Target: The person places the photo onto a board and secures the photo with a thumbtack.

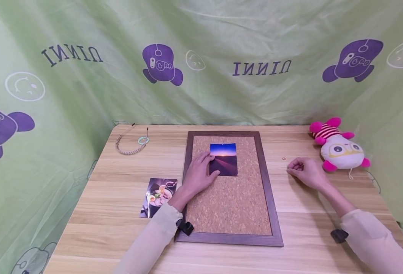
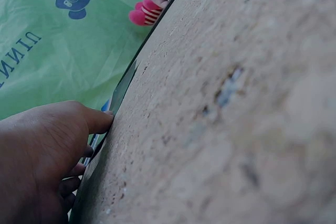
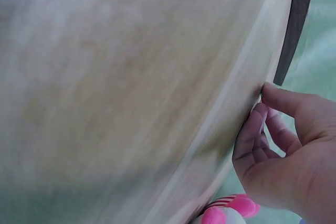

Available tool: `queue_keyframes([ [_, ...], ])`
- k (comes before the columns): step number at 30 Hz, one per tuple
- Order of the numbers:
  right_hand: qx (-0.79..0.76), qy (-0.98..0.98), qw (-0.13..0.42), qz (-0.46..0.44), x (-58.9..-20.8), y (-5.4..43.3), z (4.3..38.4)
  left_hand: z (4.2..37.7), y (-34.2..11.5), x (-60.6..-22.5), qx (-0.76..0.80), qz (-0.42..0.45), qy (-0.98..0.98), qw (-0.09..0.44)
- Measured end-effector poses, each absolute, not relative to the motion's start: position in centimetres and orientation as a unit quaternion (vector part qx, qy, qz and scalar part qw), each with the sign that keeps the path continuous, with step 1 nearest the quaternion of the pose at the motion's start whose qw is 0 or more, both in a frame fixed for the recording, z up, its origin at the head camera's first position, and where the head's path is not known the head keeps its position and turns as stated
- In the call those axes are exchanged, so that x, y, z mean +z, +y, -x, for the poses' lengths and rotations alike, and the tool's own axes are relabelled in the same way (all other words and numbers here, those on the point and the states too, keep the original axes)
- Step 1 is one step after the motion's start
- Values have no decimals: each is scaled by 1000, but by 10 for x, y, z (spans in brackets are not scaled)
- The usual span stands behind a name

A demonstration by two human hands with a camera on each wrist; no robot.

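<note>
On the cork board (image 1: 229, 205) with its dark frame lies a sunset road photo (image 1: 223, 160). My left hand (image 1: 199, 171) rests at the photo's left edge, thumb near its lower part and fingers extended. The left wrist view shows the left thumb (image 2: 100, 120) touching the photo's edge. To the right of the board, my right hand (image 1: 307, 172) touches the tabletop with thumb and forefinger drawn close together. Whether a tiny thing sits between those fingertips (image 3: 264, 88) is too small to tell. Just beyond them lies a tiny orange-red ring-like item (image 1: 284, 158).
A ramen photo (image 1: 160, 194) lies left of the board on the wooden table (image 1: 102, 213). A coiled cord (image 1: 129, 152) and a mint ring (image 1: 143, 140) are at the back left. A pink and white plush toy (image 1: 343, 152) lies at the back right, near the green curtain (image 1: 201, 102).
</note>
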State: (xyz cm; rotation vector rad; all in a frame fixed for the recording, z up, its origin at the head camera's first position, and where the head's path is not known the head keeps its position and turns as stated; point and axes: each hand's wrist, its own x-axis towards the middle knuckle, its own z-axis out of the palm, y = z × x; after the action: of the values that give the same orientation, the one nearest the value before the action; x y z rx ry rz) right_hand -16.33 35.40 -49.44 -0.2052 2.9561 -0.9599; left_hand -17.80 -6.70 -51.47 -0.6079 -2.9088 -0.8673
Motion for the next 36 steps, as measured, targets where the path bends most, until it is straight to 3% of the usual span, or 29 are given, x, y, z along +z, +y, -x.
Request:
queue_keyframes([
  [11, -310, 948, -1, 72, -489, 348, 160, 177, -68, -516, -278, 198, -940, 20],
  [24, -334, 937, -74, 65, -473, 325, 151, 177, -67, -515, -272, 202, -941, 26],
  [36, -546, 834, -33, 71, -462, 298, 150, 177, -68, -515, -279, 200, -939, 24],
])
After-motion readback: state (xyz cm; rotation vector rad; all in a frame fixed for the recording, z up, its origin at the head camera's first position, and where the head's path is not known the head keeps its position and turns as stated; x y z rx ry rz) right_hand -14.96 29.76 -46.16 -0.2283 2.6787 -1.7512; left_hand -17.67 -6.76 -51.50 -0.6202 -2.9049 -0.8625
